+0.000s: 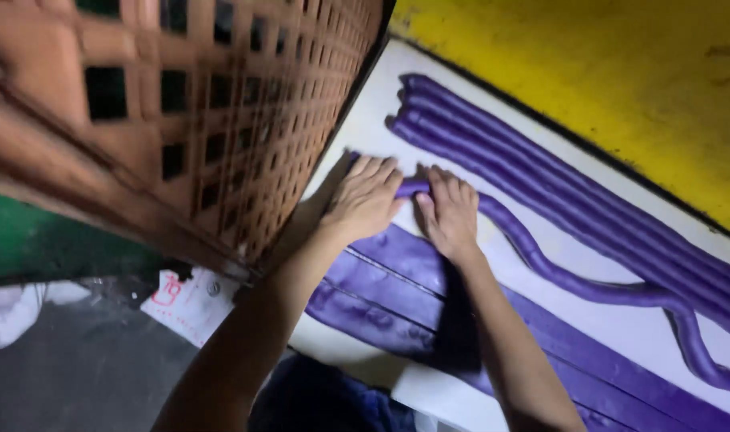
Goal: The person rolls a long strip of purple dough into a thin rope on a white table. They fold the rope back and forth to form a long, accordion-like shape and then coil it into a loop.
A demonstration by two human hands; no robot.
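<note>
Hands (405, 204) flat on purple clay rope (541, 260), white board (621, 328)

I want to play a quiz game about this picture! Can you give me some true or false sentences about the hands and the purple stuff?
1. Both hands press flat on a purple rope of clay. True: the left hand and right hand lie side by side on the wavy purple rope.
2. The white board holds only one rope. False: several straight purple ropes lie together along its far side.
3. The surface beyond the board is yellow. True: the yellow surface borders it.
4. The brown lattice panel lies on the right. False: it is on the left.
</note>
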